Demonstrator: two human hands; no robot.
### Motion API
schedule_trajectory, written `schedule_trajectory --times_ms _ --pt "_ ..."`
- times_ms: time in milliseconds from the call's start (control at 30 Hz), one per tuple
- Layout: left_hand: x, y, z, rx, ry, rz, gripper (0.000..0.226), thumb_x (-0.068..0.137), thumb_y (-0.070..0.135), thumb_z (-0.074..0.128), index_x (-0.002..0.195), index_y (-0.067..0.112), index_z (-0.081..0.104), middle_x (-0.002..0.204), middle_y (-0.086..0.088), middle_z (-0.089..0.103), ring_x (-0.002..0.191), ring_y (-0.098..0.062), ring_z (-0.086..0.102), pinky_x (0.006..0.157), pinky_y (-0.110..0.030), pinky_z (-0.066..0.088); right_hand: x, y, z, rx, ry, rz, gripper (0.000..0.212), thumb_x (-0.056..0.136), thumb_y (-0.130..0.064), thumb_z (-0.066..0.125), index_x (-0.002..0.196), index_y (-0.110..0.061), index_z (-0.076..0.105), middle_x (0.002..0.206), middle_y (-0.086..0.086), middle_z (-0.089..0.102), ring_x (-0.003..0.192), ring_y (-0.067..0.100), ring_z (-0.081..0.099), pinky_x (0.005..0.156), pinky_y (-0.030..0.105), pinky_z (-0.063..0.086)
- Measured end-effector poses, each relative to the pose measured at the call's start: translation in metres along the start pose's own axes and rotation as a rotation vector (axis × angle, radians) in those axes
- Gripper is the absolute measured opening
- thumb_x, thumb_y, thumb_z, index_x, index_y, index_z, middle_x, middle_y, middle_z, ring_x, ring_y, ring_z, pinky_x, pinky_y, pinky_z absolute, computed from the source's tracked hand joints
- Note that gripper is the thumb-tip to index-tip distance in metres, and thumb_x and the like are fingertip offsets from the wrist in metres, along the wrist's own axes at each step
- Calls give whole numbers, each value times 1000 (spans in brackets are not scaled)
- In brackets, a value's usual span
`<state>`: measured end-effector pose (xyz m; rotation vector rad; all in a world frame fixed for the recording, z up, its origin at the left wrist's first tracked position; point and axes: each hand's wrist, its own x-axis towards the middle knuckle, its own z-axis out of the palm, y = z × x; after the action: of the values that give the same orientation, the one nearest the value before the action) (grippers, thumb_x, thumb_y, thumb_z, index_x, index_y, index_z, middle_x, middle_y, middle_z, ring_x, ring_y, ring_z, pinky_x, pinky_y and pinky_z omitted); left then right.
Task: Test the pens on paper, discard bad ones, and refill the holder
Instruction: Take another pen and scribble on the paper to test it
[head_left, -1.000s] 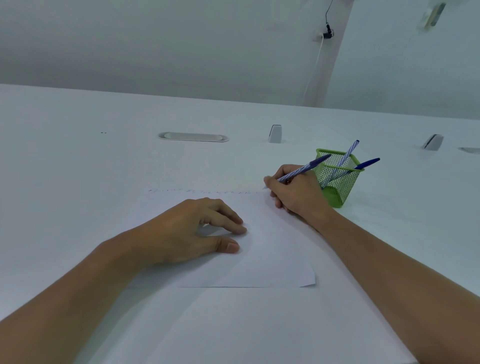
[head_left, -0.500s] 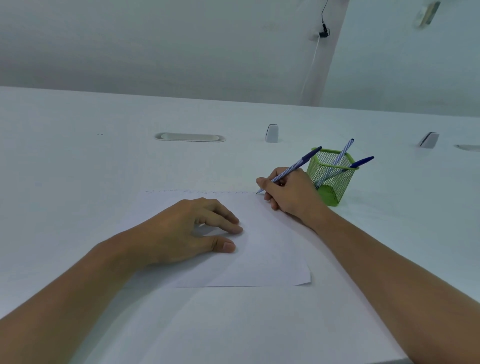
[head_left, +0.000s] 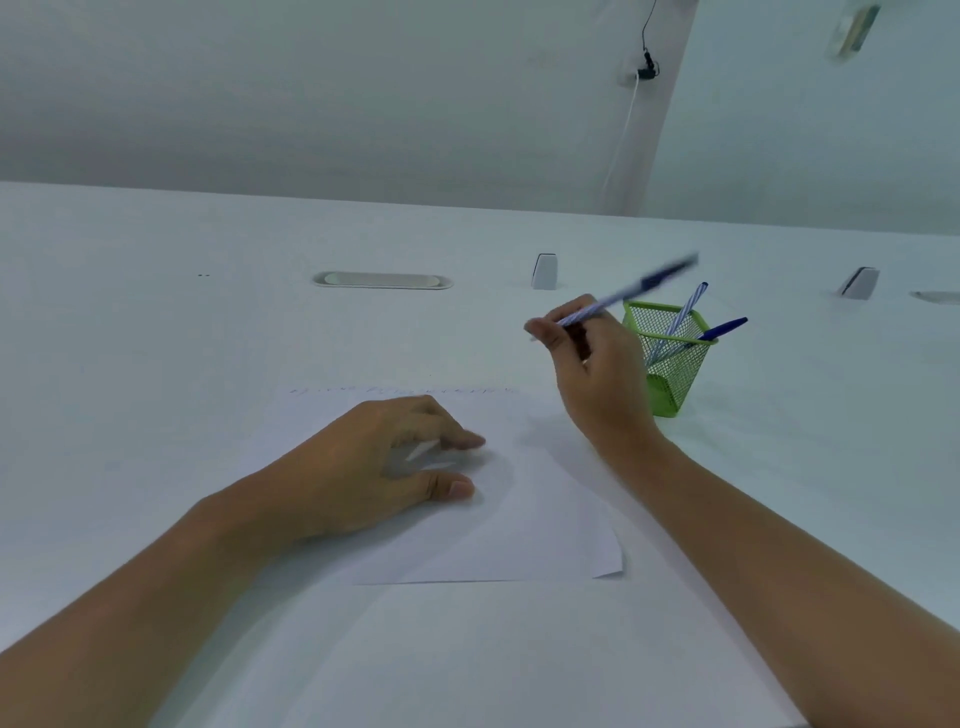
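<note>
White table (head_left: 156, 364) fills almost the whole room as I see it, with a pale wall behind and a thin cable hanging down at the corner. On the table lies a sheet of paper (head_left: 519, 519), its near right corner curled up a little; faint blue scribbles run along its far edge. The left hand (head_left: 363, 467) rests on the sheet, fingers loosely bent and pressing it flat, holding nothing.

The right hand (head_left: 597, 374) is lifted above the table, off the paper, and its fingertips are pinched on a striped pen (head_left: 623, 296). The pen is blurred. Its long axis slopes from the writing tip, low and to the left of the fingers, up to the dark cap end, high and to the right. That cap end hangs just over the green mesh holder (head_left: 670, 364), which stands directly to the right of this hand, close behind the knuckles. Two other pens (head_left: 680, 317) lean inside it.

I judge the right hand is far the nearer one for dropping the pen in; the pen needs tilting upright first.
</note>
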<state>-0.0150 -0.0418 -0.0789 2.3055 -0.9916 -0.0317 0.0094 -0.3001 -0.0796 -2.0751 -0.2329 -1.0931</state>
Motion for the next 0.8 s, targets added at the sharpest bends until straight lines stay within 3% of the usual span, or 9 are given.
schedule_trajectory --times_ms 67,133,200,300,433,533,667,800 --pt "1 2 -1 -73 170 18 51 86 61 67 135 48 60 115 22 69 114 1 63 98 -23 48 -2 1 4 -83 -3 -161 40 107 -34 53 84 -3 61 83 9 59 76 19 54 72 30 41" --pt "4 5 -3 -142 356 20 61 86 58 63 144 44 50 105 16 72 103 -5 68 84 -19 50 -5 1 9 -294 -58 -332 45 109 -38 45 86 -5 64 87 12 57 80 32 54 74 42 42" --pt "6 7 -7 -160 510 6 60 91 51 62 147 37 45 99 13 73 90 -7 71 70 -14 48 -8 -2 14 -453 -124 -459 41 108 -39 49 88 -8 68 90 9 60 82 33 55 77 44 42" --pt "4 4 -9 -135 646 22 44 99 31 63 142 28 53 94 11 73 80 -10 72 69 -11 47 -8 -4 16 -524 -138 -601 30 105 -35 60 87 -13 69 91 2 64 87 28 59 86 39 40" --pt "5 -8 -11 56 690 140 18 95 15 72 113 15 75 89 8 73 76 -9 67 73 -23 51 -11 -7 18 -524 -126 -659 22 105 -31 61 103 -16 77 88 -4 72 92 28 66 90 42 40" --pt "5 -17 -12 115 676 159 19 88 10 81 107 13 80 91 5 74 80 -10 68 77 -27 53 -15 -10 19 -538 -176 -690 23 104 -28 62 115 -16 78 78 -5 70 84 26 61 82 39 39" --pt "4 -20 -13 129 668 75 14 88 12 81 102 15 82 82 5 74 72 -16 69 69 -38 55 -14 -15 19 -563 -190 -692 10 99 -22 72 102 -15 79 71 -3 65 80 28 56 75 36 34" --pt "7 -15 -9 182 638 14 10 99 16 68 98 16 78 73 5 69 62 -13 62 59 -32 48 -11 -21 19 -567 -133 -661 2 95 -16 77 94 -15 79 70 -2 65 78 28 56 73 35 36"
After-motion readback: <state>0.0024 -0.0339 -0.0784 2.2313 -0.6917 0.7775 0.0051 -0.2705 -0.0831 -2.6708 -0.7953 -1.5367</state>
